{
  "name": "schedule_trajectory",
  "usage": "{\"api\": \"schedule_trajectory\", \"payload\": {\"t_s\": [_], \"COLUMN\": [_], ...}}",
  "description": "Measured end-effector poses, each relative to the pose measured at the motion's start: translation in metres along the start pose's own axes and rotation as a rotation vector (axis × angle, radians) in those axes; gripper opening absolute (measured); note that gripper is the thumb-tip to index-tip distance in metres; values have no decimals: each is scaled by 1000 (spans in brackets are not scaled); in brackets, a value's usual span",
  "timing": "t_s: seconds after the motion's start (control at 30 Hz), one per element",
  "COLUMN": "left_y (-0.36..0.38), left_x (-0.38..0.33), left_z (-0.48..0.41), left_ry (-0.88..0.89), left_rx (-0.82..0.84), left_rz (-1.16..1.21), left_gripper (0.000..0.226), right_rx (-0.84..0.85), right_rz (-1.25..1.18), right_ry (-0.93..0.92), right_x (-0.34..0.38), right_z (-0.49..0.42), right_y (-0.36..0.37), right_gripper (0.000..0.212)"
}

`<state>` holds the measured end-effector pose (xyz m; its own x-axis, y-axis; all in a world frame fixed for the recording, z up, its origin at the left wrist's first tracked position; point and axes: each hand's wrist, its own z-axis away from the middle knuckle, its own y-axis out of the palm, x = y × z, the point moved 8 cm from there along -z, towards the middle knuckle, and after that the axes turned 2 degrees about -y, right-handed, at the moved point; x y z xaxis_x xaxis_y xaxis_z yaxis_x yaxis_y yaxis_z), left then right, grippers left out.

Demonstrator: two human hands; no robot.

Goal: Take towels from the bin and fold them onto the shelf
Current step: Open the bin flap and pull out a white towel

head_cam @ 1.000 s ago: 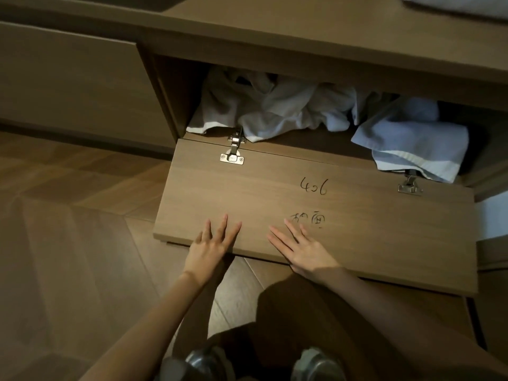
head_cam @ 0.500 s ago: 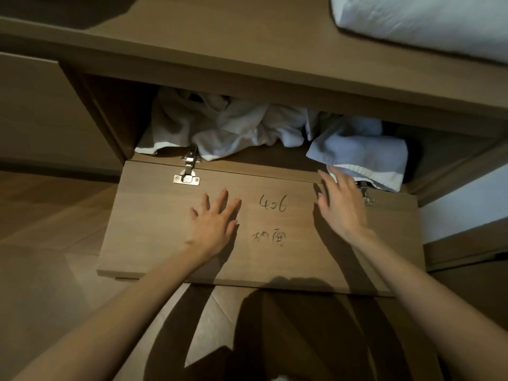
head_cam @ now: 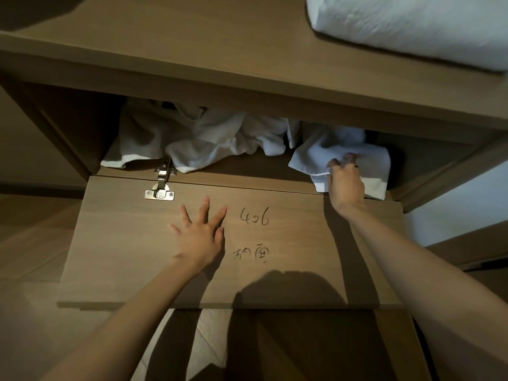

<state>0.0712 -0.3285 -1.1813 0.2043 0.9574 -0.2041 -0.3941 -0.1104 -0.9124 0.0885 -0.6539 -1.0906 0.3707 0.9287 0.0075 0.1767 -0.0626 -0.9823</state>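
While the person leans over a low wooden cabinet, its drop-down door [head_cam: 123, 243] lies open and flat toward them. It serves as the reference point here. The number "406" [head_cam: 254, 215] and two handwritten characters are inked near the door's middle.

The left hand [head_cam: 199, 237] rests palm down on the door, just left of the writing. Its fingers are straight and spread wide, and it holds nothing.

The right hand [head_cam: 347, 185] reaches past the door's far right edge, into the bin [head_cam: 82, 133] behind it. Its fingers curl down into a pale towel [head_cam: 310, 158] and grip the cloth. The thumb is hidden, so how it lies cannot be told. This towel lies in the bin's right part, and its near corner spills over the door's hinged edge.

Behind the door's far left and centre, a heap of crumpled white towels [head_cam: 214, 136] fills the rest of the bin. One fold hangs against a metal hinge [head_cam: 160, 188] that is fixed at the door's far left edge.

The shelf [head_cam: 192, 50] runs above and beyond the door, and its front edge overhangs the bin and hides the bin's back. A folded white towel [head_cam: 412, 23] lies on the shelf, above the door's right end. Wooden floor [head_cam: 27, 243] shows to the door's left and below its near edge, crossed by the shadows of both arms.
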Motion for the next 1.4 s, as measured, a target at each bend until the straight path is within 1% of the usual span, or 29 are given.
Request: {"api": "schedule_trajectory", "payload": {"t_s": [0.03, 0.13, 0.2, 0.27, 0.33, 0.37, 0.4, 0.47, 0.5, 0.53, 0.57, 0.63, 0.67, 0.73, 0.77, 0.8, 0.83, 0.9, 0.97, 1.0, 1.03, 1.07, 1.1, 1.13, 1.2, 1.23, 1.27, 1.33, 1.4], "left_y": [0, -1, -3, -1, -2, -8, -17, -42, -56, -72, -84, -108, -119, -140, -146, -149, -148, -147, -152, -157, -162, -166, -169, -170, -166, -163, -160, -149, -136], "left_x": [1, 1, 1, 5, 7, 5, 2, -6, -12, -24, -36, -58, -66, -74, -75, -76, -74, -67, -63, -63, -65, -67, -69, -69, -66, -65, -65, -65, -54], "left_z": [0, 1, 3, 0, -5, -5, -3, 6, 12, 20, 27, 36, 39, 43, 45, 46, 45, 45, 48, 51, 53, 56, 59, 61, 63, 62, 62, 58, 49], "left_ry": [-3, -1, 3, -1, 28, 54, 74, 97, 146, 238, 351, 553, 631, 743, 762, 747, 704, 609, 560, 571, 596, 630, 656, 672, 687, 699, 722, 733, 611], "left_rx": [7, 20, 37, 81, 125, 124, 97, -17, -81, -142, -196, -323, -371, -438, -454, -446, -423, -404, -417, -417, -418, -414, -409, -405, -406, -406, -378, -220, -38], "left_rz": [-3, -6, -11, 13, 81, 146, 250, 505, 604, 645, 637, 586, 598, 689, 711, 714, 727, 813, 919, 956, 977, 987, 995, 996, 938, 853, 734, 488, 230], "left_gripper": [54, 56, 57, 59, 67, 76, 85, 105, 113, 118, 119, 111, 99, 60, 43, 39, 42, 43, 35, 31, 29, 27, 26, 26, 28, 29, 30, 39, 62], "right_rx": [-21, -107, -146, -149, -161, -170, -175, -178, -179, -188, -206, -241, -250, -270, -293, -329, -365, -384, -308, -269, -240, -219, -206, -202, -208, -210, -214, -252, -283], "right_rz": [8, -20, -84, -162, -226, -253, -279, -336, -373, -414, -455, -539, -579, -648, -677, -692, -680, -554, -422, -385, -353, -322, -307, -310, -350, -379, -408, -453, -485], "right_ry": [-45, -187, -283, -372, -437, -470, -506, -566, -582, -591, -598, -630, -658, -712, -720, -716, -698, -602, -420, -329, -259, -215, -192, -182, -180, -189, -206, -265, -362], "right_x": [3, 15, 26, 41, 56, 64, 72, 83, 87, 91, 94, 102, 107, 114, 115, 113, 110, 101, 87, 79, 72, 67, 65, 64, 64, 62, 60, 54, 49], "right_z": [2, 21, 41, 62, 83, 93, 102, 117, 122, 125, 127, 131, 135, 145, 149, 151, 151, 145, 133, 127, 120, 114, 107, 100, 92, 90, 90, 95, 102], "right_y": [-5, -29, -50, -70, -89, -98, -105, -116, -121, -126, -132, -145, -150, -158, -159, -160, -157, -143, -120, -111, -103, -98, -96, -97, -105, -110, -117, -136, -155], "right_gripper": [27, 23, 22, 22, 21, 20, 19, 19, 20, 21, 20, 17, 15, 15, 18, 22, 28, 46, 74, 85, 91, 92, 88, 78, 49, 40, 36, 35, 28]}}
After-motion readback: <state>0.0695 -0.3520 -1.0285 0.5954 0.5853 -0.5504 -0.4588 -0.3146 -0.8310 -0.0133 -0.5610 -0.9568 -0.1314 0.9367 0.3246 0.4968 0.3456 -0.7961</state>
